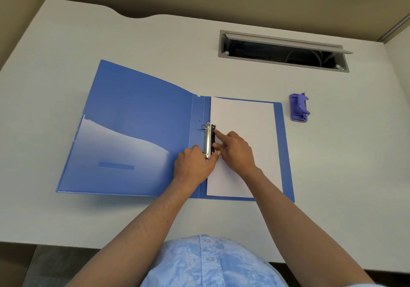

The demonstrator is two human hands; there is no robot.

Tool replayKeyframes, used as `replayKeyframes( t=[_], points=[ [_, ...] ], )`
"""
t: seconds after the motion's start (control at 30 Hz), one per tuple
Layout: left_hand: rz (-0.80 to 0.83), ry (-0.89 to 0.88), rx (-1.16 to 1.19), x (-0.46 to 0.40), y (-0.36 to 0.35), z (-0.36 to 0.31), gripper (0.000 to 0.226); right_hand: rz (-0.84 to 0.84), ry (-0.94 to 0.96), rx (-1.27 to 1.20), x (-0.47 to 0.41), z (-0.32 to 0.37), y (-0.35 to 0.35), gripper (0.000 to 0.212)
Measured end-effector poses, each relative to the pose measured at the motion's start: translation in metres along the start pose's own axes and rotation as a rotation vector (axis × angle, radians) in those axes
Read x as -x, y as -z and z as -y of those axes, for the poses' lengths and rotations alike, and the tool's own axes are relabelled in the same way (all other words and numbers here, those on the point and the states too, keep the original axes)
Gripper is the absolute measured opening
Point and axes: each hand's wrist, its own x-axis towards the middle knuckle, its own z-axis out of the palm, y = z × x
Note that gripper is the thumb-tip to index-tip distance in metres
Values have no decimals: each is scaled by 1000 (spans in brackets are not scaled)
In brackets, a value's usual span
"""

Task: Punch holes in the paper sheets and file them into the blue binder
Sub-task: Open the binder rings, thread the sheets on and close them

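The blue binder (137, 113) lies open and flat on the desk. White paper sheets (246, 131) rest on its right-hand cover, their left edge at the metal ring mechanism (208, 138). My left hand (195, 164) pinches the lower end of the mechanism between thumb and fingers. My right hand (235, 149) lies on the paper, its index finger pressing the upper end of the black clamp bar beside the rings. The purple hole punch (299, 108) stands on the desk to the right of the binder, away from both hands.
The white desk (66, 42) has an open grey cable slot (281, 51) at the back right. Beige partition walls enclose the back and sides. A clear pocket covers the lower part of the binder's left cover.
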Motion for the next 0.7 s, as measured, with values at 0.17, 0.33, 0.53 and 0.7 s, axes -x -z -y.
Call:
replayKeyframes(
  t=[0.17,0.33,0.53,0.7],
  points=[
    [-26,-22,0,2,-1,0,50,17,0,23,-1,1,0,46],
    [-23,-26,-5,2,-2,-2,47,35,2,28,-3,1,1,42],
    [-13,-34,-16,3,0,-3,43,46,-4,44,-4,3,3,42],
    [-4,-38,16,4,1,0,45,48,-12,9,-2,4,2,45]
  ],
)
